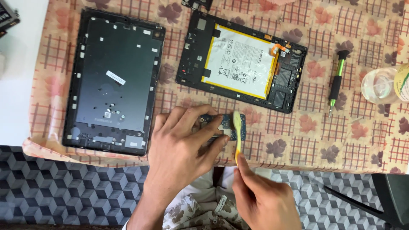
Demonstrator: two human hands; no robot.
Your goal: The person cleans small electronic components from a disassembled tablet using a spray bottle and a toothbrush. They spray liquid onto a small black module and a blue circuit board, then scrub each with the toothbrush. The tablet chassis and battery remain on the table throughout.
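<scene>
My left hand presses down on a small blue circuit board lying on the patterned cloth near the table's front edge. My right hand grips the handle of a yellow brush, whose pale head rests on the board's right part. Behind the board lies an opened tablet body with a white, yellow-edged battery. To the left lies the tablet's dark back cover, inner side up.
A screwdriver with a black and green handle lies at the right, beside a clear plastic bottle on its side. The floor below has a grey cube pattern. A dark chair part shows at lower right.
</scene>
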